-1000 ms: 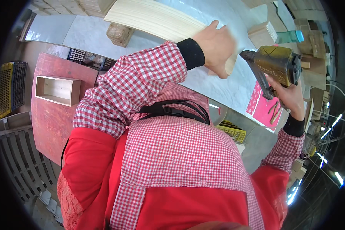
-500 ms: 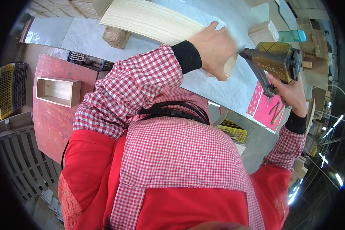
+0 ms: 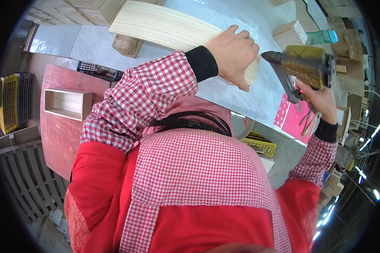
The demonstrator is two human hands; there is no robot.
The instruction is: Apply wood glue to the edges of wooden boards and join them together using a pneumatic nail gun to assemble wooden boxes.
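A long, pale wooden board [image 3: 164, 26] stretches across the grey tabletop. My left hand [image 3: 234, 55] lies over its right end, its fingers and thumb spanning the width and gripping the edges. Part of that end is hidden under my palm. On the right, my right hand [image 3: 318, 99] is wrapped round the grip of a nail gun [image 3: 302, 65]. The gun is held above the table, its dark nose pointing left towards my left hand, with a gap between them.
An open wooden box [image 3: 65, 104] stands on a red board [image 3: 57, 143] at left. A brown-taped block [image 3: 127, 45] lies by the wooden board. A pink sheet [image 3: 297, 122] with pliers-like tools, a pale wooden block [image 3: 290, 35] and a teal bottle [image 3: 323, 37] are at right.
My left hand's fingers, blurred before, now show sharply over the board's end. The nail gun has tilted slightly and stays right of it. The whole view has shifted a little.
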